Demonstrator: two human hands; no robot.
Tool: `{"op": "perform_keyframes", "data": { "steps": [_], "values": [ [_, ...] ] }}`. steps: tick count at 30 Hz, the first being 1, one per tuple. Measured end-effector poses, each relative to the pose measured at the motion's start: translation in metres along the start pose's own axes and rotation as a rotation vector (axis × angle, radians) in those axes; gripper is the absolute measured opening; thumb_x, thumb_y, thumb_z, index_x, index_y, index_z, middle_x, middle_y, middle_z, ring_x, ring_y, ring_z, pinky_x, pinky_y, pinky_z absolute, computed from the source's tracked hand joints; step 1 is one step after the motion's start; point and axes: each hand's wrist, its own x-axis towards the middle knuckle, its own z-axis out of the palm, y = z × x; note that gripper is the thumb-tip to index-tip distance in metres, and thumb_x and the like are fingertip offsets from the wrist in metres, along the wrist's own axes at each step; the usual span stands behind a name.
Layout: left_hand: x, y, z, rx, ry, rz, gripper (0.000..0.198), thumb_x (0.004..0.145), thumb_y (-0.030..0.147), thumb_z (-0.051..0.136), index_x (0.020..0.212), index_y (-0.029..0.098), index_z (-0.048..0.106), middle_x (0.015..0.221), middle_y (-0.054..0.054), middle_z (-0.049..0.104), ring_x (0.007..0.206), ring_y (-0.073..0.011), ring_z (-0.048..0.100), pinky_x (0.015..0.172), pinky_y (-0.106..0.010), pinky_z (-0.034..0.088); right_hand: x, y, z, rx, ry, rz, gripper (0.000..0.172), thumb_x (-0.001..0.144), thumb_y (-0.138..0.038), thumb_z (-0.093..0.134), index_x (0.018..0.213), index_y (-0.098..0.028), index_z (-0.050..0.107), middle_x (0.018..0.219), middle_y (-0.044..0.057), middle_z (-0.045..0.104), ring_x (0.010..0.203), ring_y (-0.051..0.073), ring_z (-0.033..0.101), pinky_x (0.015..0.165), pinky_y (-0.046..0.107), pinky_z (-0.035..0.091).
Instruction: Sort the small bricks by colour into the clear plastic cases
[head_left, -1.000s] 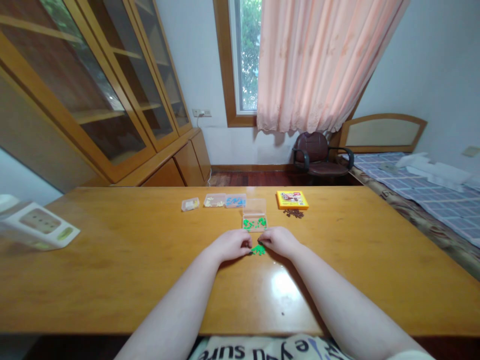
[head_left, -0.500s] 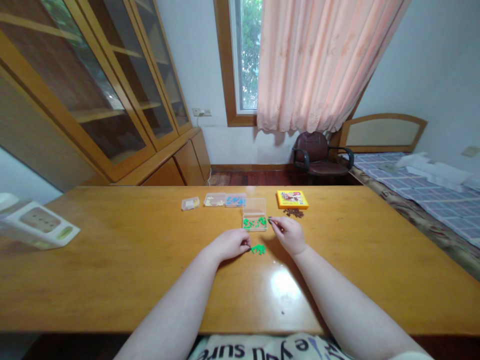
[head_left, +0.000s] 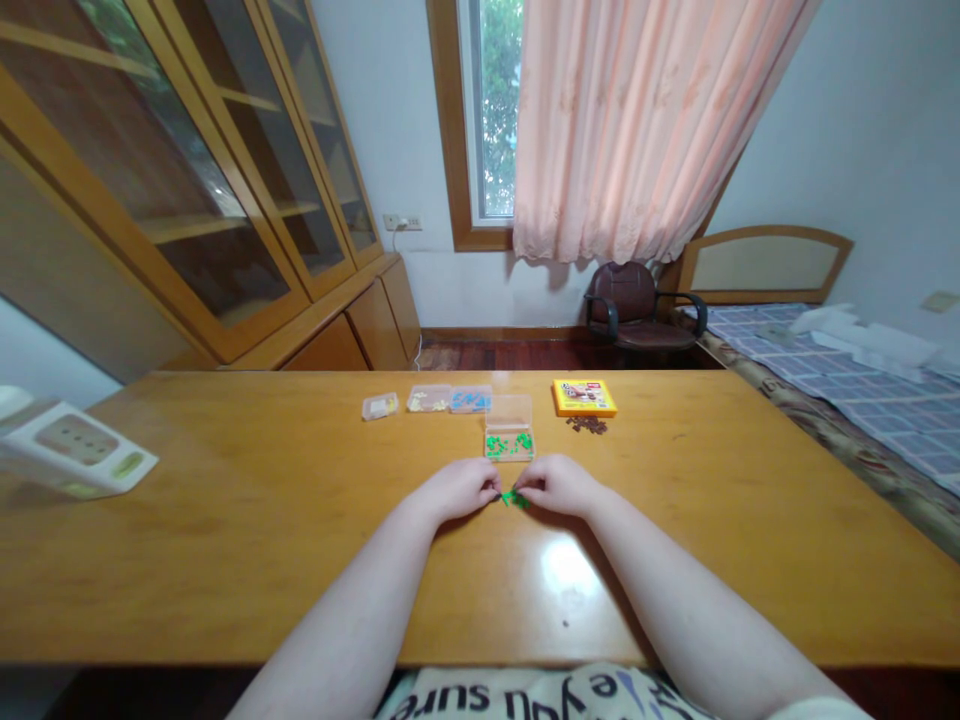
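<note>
A small heap of green pieces [head_left: 514, 498] lies on the wooden table between my two hands. My left hand [head_left: 469, 487] rests at the heap's left side, fingers closed together; what they hold, if anything, is too small to tell. From the right, my right hand [head_left: 553, 485] reaches the heap with its fingertips pinched at the green pieces, partly covering them. Just beyond the hands stands an open clear plastic box [head_left: 509, 415], its lid raised at the back, with several green pieces inside.
Behind the box are a clear case of blue pieces [head_left: 471, 400], a case of pale pieces [head_left: 429, 400] and a smaller clear case [head_left: 380, 406]. A yellow box [head_left: 584, 398] and brown pieces [head_left: 587, 425] lie at right. A white container [head_left: 82, 450] stands far left.
My right hand has moved from beside the clear box down and left to the green heap. My left hand has stayed in place.
</note>
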Motion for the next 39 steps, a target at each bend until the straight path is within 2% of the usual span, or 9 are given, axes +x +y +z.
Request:
{"op": "perform_keyframes", "data": {
  "steps": [4,8,10,12,17,20,26,31,39],
  "values": [
    [0.003,-0.001,-0.002,-0.058,0.064,0.035,0.012,0.081,0.021,0.052,0.085,0.020,0.063,0.087,-0.002,0.064,0.077,-0.0149,0.058,0.069,-0.023,0.044,0.000,-0.004,0.001,-0.020,-0.059,-0.029,0.016,0.076,-0.029,0.061,0.084,-0.023,0.073,0.065,-0.002,0.066,0.056,0.010,0.053,0.054,0.020,0.035],
    [0.008,-0.007,-0.003,-0.091,0.333,-0.030,0.014,0.085,0.023,0.049,0.089,0.019,0.062,0.093,-0.004,0.062,0.087,-0.0170,0.058,0.079,-0.028,0.045,0.000,-0.006,0.000,-0.008,-0.087,-0.037,0.019,0.074,-0.030,0.063,0.088,-0.024,0.073,0.063,-0.003,0.063,0.054,0.009,0.049,0.052,0.019,0.032],
    [0.009,-0.010,-0.003,-0.072,0.396,-0.066,0.014,0.086,0.025,0.050,0.091,0.019,0.061,0.095,-0.005,0.061,0.090,-0.0180,0.057,0.082,-0.029,0.045,0.000,-0.006,0.000,-0.019,-0.089,-0.023,0.019,0.073,-0.030,0.063,0.087,-0.023,0.073,0.063,-0.002,0.063,0.054,0.009,0.048,0.051,0.019,0.031],
    [0.008,-0.011,-0.002,-0.058,0.352,-0.048,0.012,0.084,0.025,0.053,0.091,0.020,0.062,0.094,-0.004,0.061,0.088,-0.0174,0.058,0.081,-0.029,0.045,0.000,-0.006,0.000,-0.035,-0.087,-0.006,0.018,0.073,-0.030,0.063,0.086,-0.023,0.073,0.063,-0.002,0.063,0.053,0.009,0.048,0.051,0.020,0.030],
    [0.004,-0.007,0.001,-0.080,0.093,0.115,0.009,0.080,0.023,0.058,0.086,0.022,0.065,0.090,-0.001,0.062,0.084,-0.0145,0.058,0.076,-0.023,0.043,0.000,-0.004,0.002,-0.012,-0.107,-0.036,0.020,0.074,-0.029,0.061,0.089,-0.025,0.074,0.068,-0.001,0.067,0.057,0.010,0.052,0.055,0.020,0.034],
    [0.003,-0.007,0.003,-0.077,0.022,0.121,0.010,0.080,0.022,0.059,0.087,0.023,0.066,0.090,0.000,0.062,0.082,-0.0137,0.057,0.074,-0.022,0.043,0.000,-0.003,0.003,-0.008,-0.116,-0.031,0.020,0.075,-0.029,0.061,0.090,-0.026,0.073,0.073,-0.001,0.069,0.060,0.011,0.055,0.057,0.021,0.036],
    [0.005,-0.008,0.002,-0.043,0.018,0.062,0.009,0.080,0.022,0.057,0.084,0.021,0.066,0.089,-0.001,0.063,0.082,-0.0147,0.057,0.073,-0.023,0.043,0.002,-0.005,0.004,-0.070,-0.100,0.038,0.018,0.076,-0.027,0.059,0.086,-0.025,0.074,0.073,0.000,0.070,0.061,0.012,0.056,0.057,0.021,0.035],
    [0.004,-0.006,0.001,-0.061,0.031,0.098,0.013,0.080,0.021,0.058,0.089,0.023,0.066,0.093,0.000,0.063,0.087,-0.0149,0.057,0.078,-0.023,0.043,0.003,-0.009,0.001,-0.103,-0.082,0.067,0.018,0.077,-0.027,0.058,0.086,-0.025,0.074,0.072,0.000,0.070,0.060,0.012,0.055,0.055,0.021,0.033],
    [0.005,-0.001,0.003,-0.009,0.000,0.049,0.012,0.081,0.023,0.055,0.087,0.022,0.066,0.089,-0.001,0.065,0.082,-0.0153,0.058,0.072,-0.023,0.043,0.004,-0.009,0.002,-0.141,-0.074,0.059,0.018,0.079,-0.027,0.056,0.082,-0.024,0.073,0.075,0.001,0.071,0.066,0.013,0.059,0.058,0.022,0.034]
  ]
}}
